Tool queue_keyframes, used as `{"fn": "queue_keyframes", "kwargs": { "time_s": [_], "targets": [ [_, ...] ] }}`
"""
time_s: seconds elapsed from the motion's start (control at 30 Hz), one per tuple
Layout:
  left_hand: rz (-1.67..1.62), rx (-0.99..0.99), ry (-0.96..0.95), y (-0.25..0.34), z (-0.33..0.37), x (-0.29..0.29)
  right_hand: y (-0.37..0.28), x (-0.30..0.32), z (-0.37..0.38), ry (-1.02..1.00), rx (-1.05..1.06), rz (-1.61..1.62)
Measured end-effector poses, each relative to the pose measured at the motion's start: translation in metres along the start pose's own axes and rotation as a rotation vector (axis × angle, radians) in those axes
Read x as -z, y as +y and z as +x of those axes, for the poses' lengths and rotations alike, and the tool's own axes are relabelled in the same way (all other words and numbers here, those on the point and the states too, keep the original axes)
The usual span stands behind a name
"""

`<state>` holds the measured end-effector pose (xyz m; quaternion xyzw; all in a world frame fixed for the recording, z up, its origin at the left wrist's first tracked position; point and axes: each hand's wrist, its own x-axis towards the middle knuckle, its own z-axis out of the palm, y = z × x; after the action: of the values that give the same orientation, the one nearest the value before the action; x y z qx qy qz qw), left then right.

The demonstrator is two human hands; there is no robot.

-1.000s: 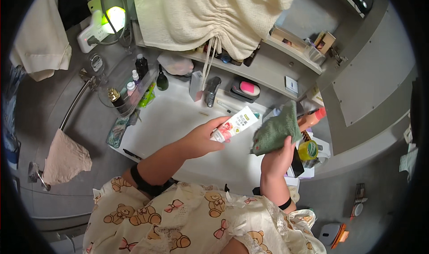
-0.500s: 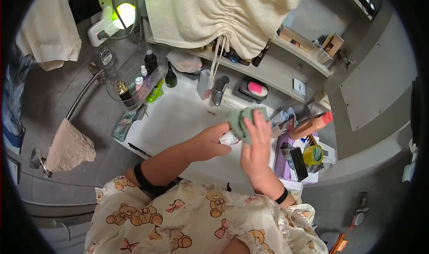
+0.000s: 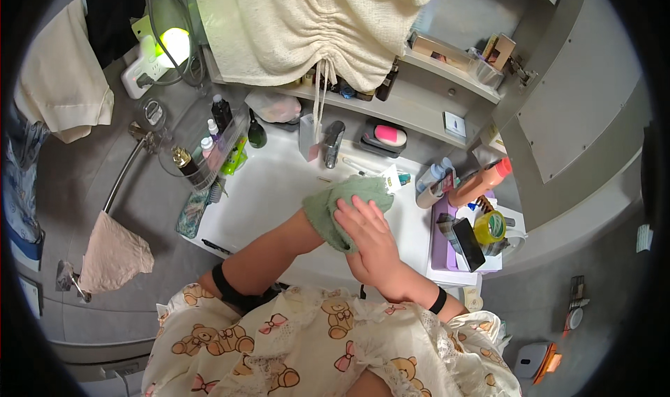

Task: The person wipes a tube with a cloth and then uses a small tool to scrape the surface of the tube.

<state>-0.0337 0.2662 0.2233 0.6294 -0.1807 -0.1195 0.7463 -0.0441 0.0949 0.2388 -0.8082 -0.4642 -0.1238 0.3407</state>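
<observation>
Bathroom, white sink basin under a grey shelf, faucet at the back. Green cloth held above the basin, over a white squeeze tube; only one end of the tube pokes out, upper right. Right hand flat on the cloth, fingers extended, slightly apart. Left hand mostly under the cloth, can't tell its grip. Right of basin: purple box, black phone, yellow tape roll, peach bottle.

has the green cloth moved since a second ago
Yes: the green cloth has moved left, from well right of the faucet to almost straight below it in the picture.
</observation>
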Motion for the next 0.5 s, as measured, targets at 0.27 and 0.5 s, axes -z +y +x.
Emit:
{"fn": "queue_keyframes", "kwargs": {
  "time_s": [0.27, 0.5],
  "targets": [
    [-0.157, 0.006, 0.001, 0.001, -0.006, -0.003, 0.041, 0.005, -0.002, 0.211, -0.188, -0.199],
    [-0.146, 0.030, 0.012, -0.002, -0.008, -0.003, 0.029, 0.002, -0.002, 0.197, -0.231, -0.301]
  ]
}}
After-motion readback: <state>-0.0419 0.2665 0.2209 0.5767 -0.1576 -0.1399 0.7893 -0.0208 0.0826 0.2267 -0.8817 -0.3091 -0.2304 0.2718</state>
